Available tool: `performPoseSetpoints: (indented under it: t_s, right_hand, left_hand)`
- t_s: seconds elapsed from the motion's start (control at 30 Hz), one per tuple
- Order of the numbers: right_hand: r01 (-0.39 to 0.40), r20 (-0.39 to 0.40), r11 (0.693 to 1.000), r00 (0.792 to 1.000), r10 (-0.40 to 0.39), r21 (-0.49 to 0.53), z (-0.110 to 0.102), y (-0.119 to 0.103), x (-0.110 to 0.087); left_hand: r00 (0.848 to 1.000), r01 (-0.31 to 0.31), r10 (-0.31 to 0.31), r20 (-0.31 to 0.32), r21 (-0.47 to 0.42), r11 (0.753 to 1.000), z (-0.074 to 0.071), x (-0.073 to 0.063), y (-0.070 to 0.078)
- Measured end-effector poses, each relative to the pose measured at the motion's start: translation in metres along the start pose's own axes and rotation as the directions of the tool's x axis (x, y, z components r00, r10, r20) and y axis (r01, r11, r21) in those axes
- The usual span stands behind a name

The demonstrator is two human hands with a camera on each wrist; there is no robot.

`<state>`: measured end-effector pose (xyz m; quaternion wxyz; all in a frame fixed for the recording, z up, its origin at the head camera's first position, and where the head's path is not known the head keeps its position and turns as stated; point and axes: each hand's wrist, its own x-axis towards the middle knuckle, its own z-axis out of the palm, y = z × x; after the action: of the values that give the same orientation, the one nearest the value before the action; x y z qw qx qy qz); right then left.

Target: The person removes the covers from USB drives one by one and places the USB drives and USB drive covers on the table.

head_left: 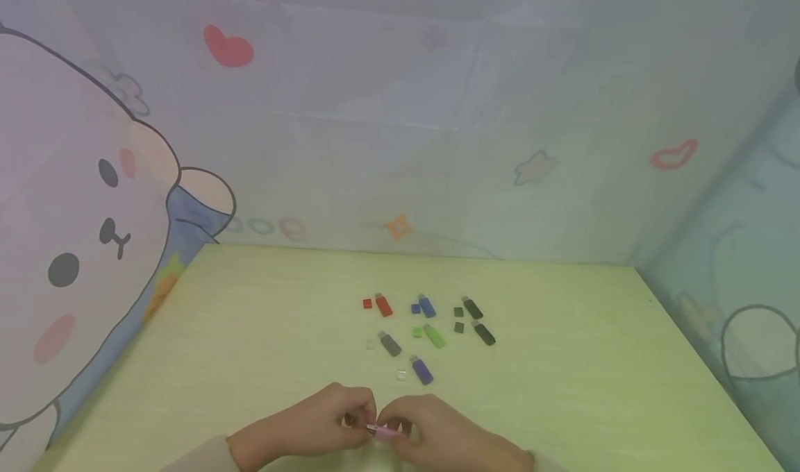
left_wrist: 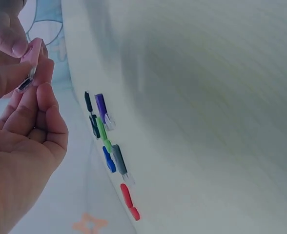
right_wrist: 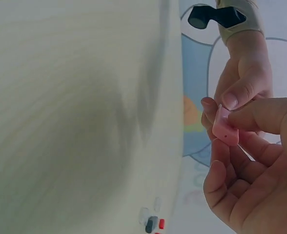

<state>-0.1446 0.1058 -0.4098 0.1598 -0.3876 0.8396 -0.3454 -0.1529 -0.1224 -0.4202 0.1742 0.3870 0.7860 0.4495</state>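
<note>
Near the front of the table both hands meet at a pink USB stick [head_left: 389,433]. My right hand [head_left: 446,434] pinches its pink body between thumb and fingers, as the right wrist view shows with the stick's rounded pink end [right_wrist: 225,131] turned towards the camera. My left hand [head_left: 328,423] pinches the other end, where the silver connector [left_wrist: 25,84] shows beneath the thumb in the left wrist view. Fingers partly hide that end. Beyond the hands lie a purple USB stick [head_left: 421,370] with a clear cap [head_left: 402,375] and a grey USB stick [head_left: 390,343] with a clear cap [head_left: 371,345].
Farther back lie uncapped USB sticks: red [head_left: 384,305], blue [head_left: 427,306], green [head_left: 434,336] and two black, one behind [head_left: 473,308] the other [head_left: 484,332]. Small matching caps sit left of them. A printed cloth [head_left: 375,146] hangs behind the pale table [head_left: 562,361].
</note>
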Motion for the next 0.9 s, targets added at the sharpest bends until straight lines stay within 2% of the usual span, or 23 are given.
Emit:
performPoseSetpoints:
  t_s: [0.17,0.4,0.5,0.6,0.7,0.8,0.9]
  right_hand:
    - [0.03,-0.02,0.999,0.999,-0.03,-0.023,-0.008,-0.001,-0.006]
    - [0.026,-0.063,1.0,0.998,-0.027,-0.018,-0.012,0.0,-0.012]
    - [0.072,-0.097,0.997,0.993,-0.073,-0.018,-0.009,0.008,-0.014]
    - [0.167,-0.14,0.984,0.975,-0.173,-0.057,-0.007,0.018,-0.016]
    - [0.253,-0.168,0.962,0.949,-0.268,-0.105,-0.006,0.021,-0.018]
    - [0.307,-0.178,0.945,0.93,-0.323,-0.114,-0.006,0.022,-0.019]
    - [0.338,-0.179,0.936,0.919,-0.351,-0.1,-0.006,0.022,-0.02]
  left_hand:
    - [0.997,-0.057,0.058,-0.049,0.011,0.998,0.005,0.006,0.003]
    - [0.992,-0.11,0.108,-0.065,-0.029,0.994,0.014,0.015,0.001]
    - [0.99,-0.122,0.121,-0.072,-0.015,0.992,0.018,0.017,0.002]
    - [0.99,-0.123,0.121,-0.072,-0.031,0.992,0.019,0.02,0.004]
    - [0.991,-0.116,0.112,-0.069,-0.057,0.992,0.021,0.022,0.005]
    - [0.991,-0.124,0.12,-0.064,-0.061,0.99,0.023,0.024,0.004]
    - [0.991,-0.126,0.122,-0.057,-0.063,0.99,0.026,0.024,0.003]
